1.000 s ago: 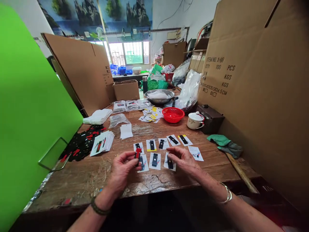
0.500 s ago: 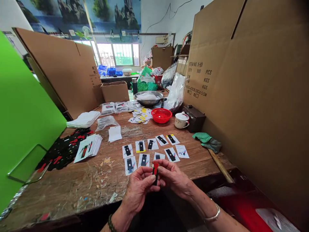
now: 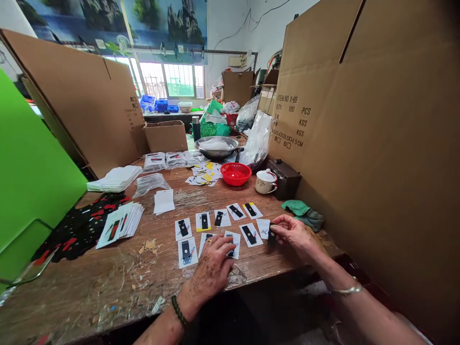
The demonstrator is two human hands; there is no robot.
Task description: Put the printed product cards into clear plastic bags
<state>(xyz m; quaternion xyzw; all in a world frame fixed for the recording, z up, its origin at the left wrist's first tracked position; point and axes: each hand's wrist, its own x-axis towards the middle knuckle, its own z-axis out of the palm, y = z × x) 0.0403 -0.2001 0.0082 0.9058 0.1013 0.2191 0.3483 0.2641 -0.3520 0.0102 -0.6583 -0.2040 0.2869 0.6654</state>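
Where my two hands meet the near edge of the desk (image 3: 108, 282), the head view lists as follows.

Left hand (image 3: 214, 265): palm down, fingers curled loosely on the front row of cards; my grip here holds nothing that I can see, the fingertips resting on a white card (image 3: 233, 243) with a black piece on it.

Right hand (image 3: 293, 235): grip narrow, thumb and fingers pinched on a small black piece (image 3: 272, 235), held just over the rightmost card (image 3: 264, 228) of the front row.

Cards, two rows, white, each bearing a black strip: back row of five (image 3: 216, 218), front row to either side of my left hand, one at far left (image 3: 187, 251).

Stack of printed cards (image 3: 120, 221), left, beside a heap of black and red pieces (image 3: 77, 229).

Green cloth (image 3: 300, 211), just beyond my right hand.

Farther back: red basket (image 3: 235, 173), lidded cup (image 3: 265, 181) touching a dark box (image 3: 286, 178), metal bowl (image 3: 216, 146).

Cardboard sheets (image 3: 377, 143) standing at right and left.
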